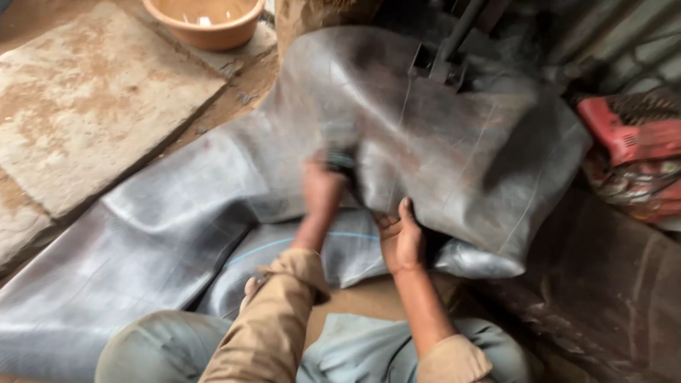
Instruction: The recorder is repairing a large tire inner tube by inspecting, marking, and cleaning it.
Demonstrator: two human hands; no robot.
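Note:
A large black rubber inner tube [177, 234] lies flattened over the ground and across my lap, its upper part [440, 142] bulging up under a metal clamp. My left hand [323, 188] is blurred by motion; it presses on the tube's middle, closed around a small dark tool [341, 154] whose kind I cannot make out. My right hand [401, 240] grips a fold of the rubber just to the right of it, thumb up, fingers tucked under the fold. A thin blue line [284, 242] curves across the tube below my hands.
An orange plastic basin [206, 25] stands at the top, beside flat stone slabs [85, 106] on the left. A dark metal clamp [443, 60] sits on the tube's top. A red machine [631, 138] and corrugated sheet lie at the right.

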